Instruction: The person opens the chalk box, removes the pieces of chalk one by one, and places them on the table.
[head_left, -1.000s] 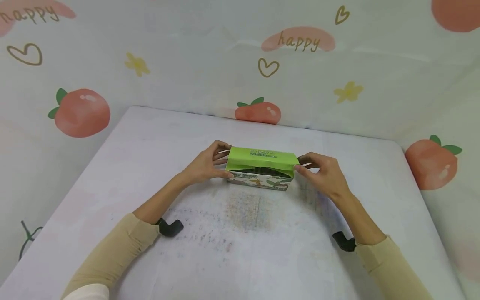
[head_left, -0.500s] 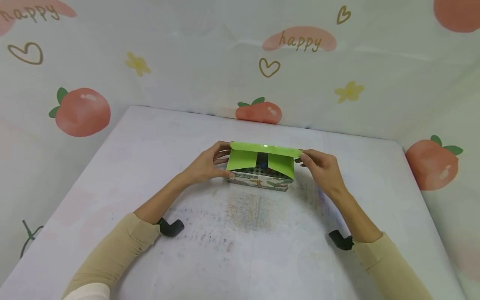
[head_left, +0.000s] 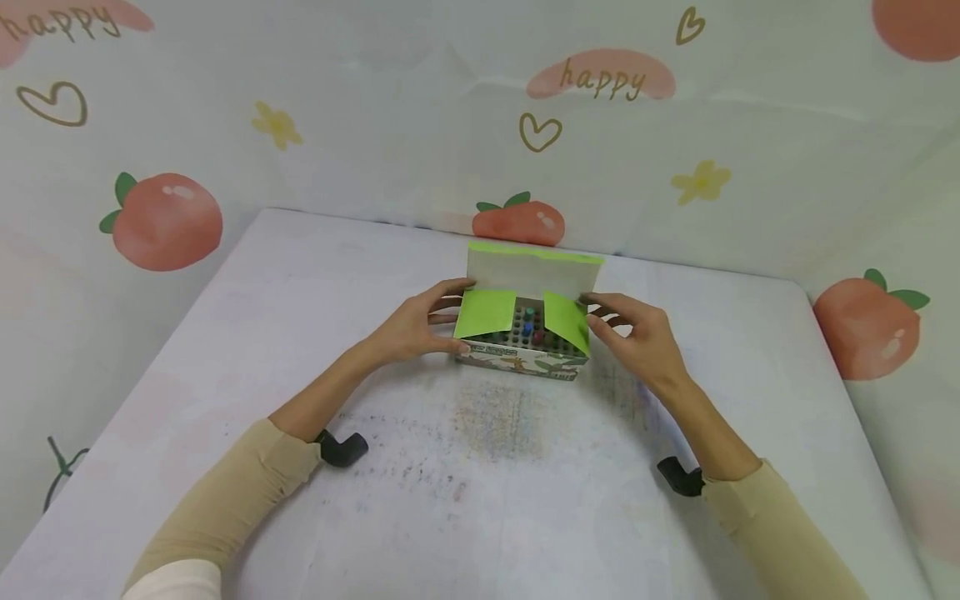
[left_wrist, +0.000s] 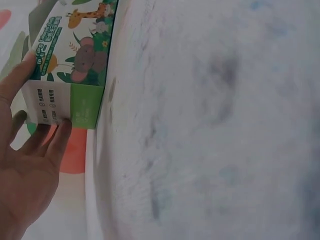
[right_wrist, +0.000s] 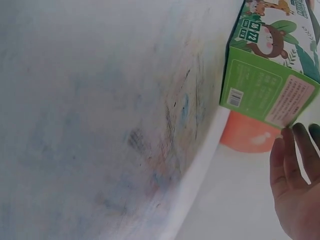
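Observation:
A cardboard box (head_left: 525,362) with green and white sides and printed animals stands in the middle of the table, its lid (head_left: 534,271) raised at the back. Two green side flaps (head_left: 486,312) partly cover a grid of holes inside. Green, blue and dark red round-ended sticks (head_left: 528,328) show in the gap; their kind is unclear. My left hand (head_left: 416,327) grips the box's left end, thumb at the front face and fingers on the end panel (left_wrist: 47,102). My right hand (head_left: 643,337) is at the right end, its extended fingertips touching the box near the top edge of the green end panel (right_wrist: 260,90).
The white table (head_left: 480,517) has coloured smudges in front of the box. A printed cloth (head_left: 375,108) with fruits hangs behind it. Black curved pieces (head_left: 343,450) sit at both wrists. A green cord (head_left: 62,467) shows at the far left.
The lid has swung up and back from over the box, baring the side flaps and the holes. My right hand has moved slightly left and back; the left hand keeps its hold.

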